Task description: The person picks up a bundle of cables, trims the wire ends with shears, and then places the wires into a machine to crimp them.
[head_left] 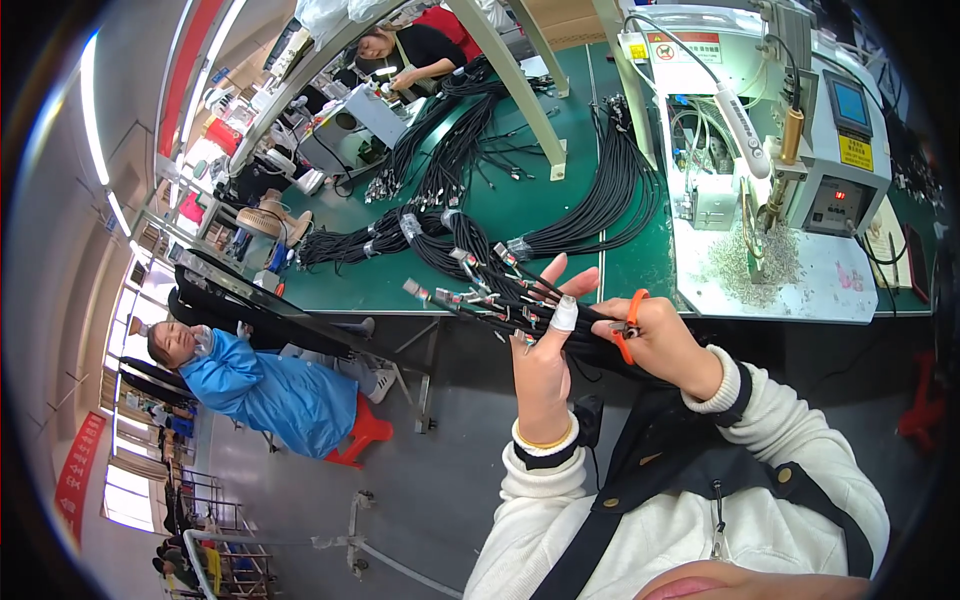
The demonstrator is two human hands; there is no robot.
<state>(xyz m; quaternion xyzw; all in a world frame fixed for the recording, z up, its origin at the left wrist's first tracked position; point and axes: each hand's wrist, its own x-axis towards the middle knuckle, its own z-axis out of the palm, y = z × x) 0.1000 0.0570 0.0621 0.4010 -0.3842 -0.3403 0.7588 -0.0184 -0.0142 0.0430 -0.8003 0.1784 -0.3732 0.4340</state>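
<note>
I hold a bundle of black cables [500, 300] with metal connectors at its fanned-out left end, just in front of the green bench edge. My left hand [545, 355] is under the bundle, its fingers stretched upward. One finger wearing a white cot lies over the cables. My right hand [660, 340] grips the bundle's right part together with small orange-handled snips [630, 325]. The two hands are close together.
The green workbench [520, 210] carries several looped black cable bundles [610, 200]. A white machine with a small display [830, 150] and a pile of metal scraps stands at the right. A person in a blue coat [260, 385] sits at the left, and another person [410, 50] works at the far end.
</note>
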